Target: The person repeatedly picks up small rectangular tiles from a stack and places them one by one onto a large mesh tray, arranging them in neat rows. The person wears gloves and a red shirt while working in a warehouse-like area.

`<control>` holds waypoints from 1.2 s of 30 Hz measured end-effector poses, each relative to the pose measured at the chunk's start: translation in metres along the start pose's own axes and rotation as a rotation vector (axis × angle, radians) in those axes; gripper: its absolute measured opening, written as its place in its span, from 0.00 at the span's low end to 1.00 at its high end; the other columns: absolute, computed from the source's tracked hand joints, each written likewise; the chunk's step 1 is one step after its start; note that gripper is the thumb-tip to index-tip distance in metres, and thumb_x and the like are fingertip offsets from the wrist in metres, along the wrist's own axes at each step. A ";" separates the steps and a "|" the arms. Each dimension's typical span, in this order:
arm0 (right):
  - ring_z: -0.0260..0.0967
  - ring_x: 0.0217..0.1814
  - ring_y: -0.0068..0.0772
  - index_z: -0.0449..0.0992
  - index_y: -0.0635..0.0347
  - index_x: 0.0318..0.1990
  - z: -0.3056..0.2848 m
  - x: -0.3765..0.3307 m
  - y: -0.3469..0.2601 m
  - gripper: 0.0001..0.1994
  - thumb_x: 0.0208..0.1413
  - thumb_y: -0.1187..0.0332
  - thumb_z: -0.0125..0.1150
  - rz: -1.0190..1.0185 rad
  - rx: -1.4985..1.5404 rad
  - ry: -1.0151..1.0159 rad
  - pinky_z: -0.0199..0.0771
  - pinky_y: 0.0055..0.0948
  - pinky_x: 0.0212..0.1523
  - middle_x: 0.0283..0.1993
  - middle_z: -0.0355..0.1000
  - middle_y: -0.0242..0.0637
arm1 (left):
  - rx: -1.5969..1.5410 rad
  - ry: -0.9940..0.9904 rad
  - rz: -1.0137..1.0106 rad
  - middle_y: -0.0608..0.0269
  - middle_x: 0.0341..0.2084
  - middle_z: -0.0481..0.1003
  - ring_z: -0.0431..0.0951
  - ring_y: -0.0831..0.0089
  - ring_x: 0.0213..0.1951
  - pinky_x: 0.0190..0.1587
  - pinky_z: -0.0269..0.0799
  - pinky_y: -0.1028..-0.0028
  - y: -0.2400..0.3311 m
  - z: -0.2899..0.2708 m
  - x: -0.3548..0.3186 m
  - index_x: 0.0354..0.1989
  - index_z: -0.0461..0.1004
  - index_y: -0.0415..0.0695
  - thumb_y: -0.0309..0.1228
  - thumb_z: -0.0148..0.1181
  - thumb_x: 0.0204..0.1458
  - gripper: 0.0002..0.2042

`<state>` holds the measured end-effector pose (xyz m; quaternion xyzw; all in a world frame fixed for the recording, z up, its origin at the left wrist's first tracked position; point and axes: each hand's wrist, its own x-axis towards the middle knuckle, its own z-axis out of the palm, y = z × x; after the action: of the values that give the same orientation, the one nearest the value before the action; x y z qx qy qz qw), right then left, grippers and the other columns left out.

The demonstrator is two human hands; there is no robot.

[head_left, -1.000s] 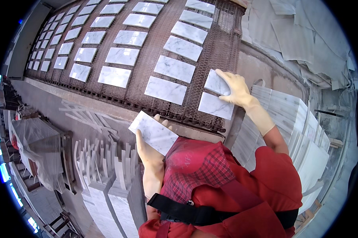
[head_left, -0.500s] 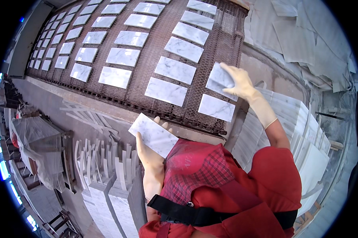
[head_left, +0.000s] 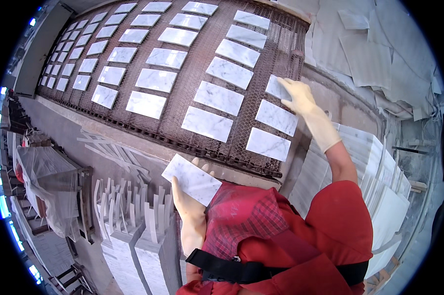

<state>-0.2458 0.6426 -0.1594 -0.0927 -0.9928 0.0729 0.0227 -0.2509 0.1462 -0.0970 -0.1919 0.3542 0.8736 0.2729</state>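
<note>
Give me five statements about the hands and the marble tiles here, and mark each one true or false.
1. The left hand holds a white marble tile near the chest. True.
2. The right hand rests on a tile on the belt at the near right end of the mesh belt. True.
3. Both hands are bare. False: both wear pale gloves.
4. The belt carries no tiles. False: rows of tiles cover it.
5. The stack of slabs is on the person's left. False: it stands at the right, beyond the right arm.
</note>
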 end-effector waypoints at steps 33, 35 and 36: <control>0.73 0.69 0.57 0.60 0.49 0.81 -0.032 0.044 0.020 0.54 0.44 0.61 0.83 0.348 0.006 -0.037 0.73 0.49 0.71 0.68 0.73 0.51 | 0.421 -0.183 -0.057 0.34 0.73 0.68 0.72 0.42 0.72 0.74 0.69 0.42 -0.019 0.018 0.018 0.83 0.55 0.40 0.47 0.54 0.76 0.35; 0.77 0.64 0.60 0.61 0.47 0.81 -0.032 0.055 0.054 0.53 0.43 0.61 0.82 0.307 -0.024 -0.077 0.78 0.51 0.68 0.64 0.77 0.52 | 0.397 -0.113 -0.063 0.34 0.73 0.68 0.72 0.43 0.72 0.74 0.69 0.45 -0.021 0.015 0.015 0.83 0.55 0.39 0.47 0.54 0.76 0.35; 0.77 0.64 0.59 0.62 0.47 0.80 -0.026 0.058 0.064 0.52 0.44 0.61 0.81 0.262 -0.030 -0.086 0.78 0.50 0.67 0.63 0.77 0.52 | 0.387 -0.074 -0.063 0.34 0.73 0.68 0.72 0.44 0.72 0.74 0.69 0.46 -0.022 0.014 0.012 0.83 0.55 0.39 0.47 0.54 0.76 0.35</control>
<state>-0.2894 0.7195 -0.1415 -0.2185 -0.9732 0.0641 -0.0311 -0.2493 0.1734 -0.1054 -0.1145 0.4990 0.7867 0.3450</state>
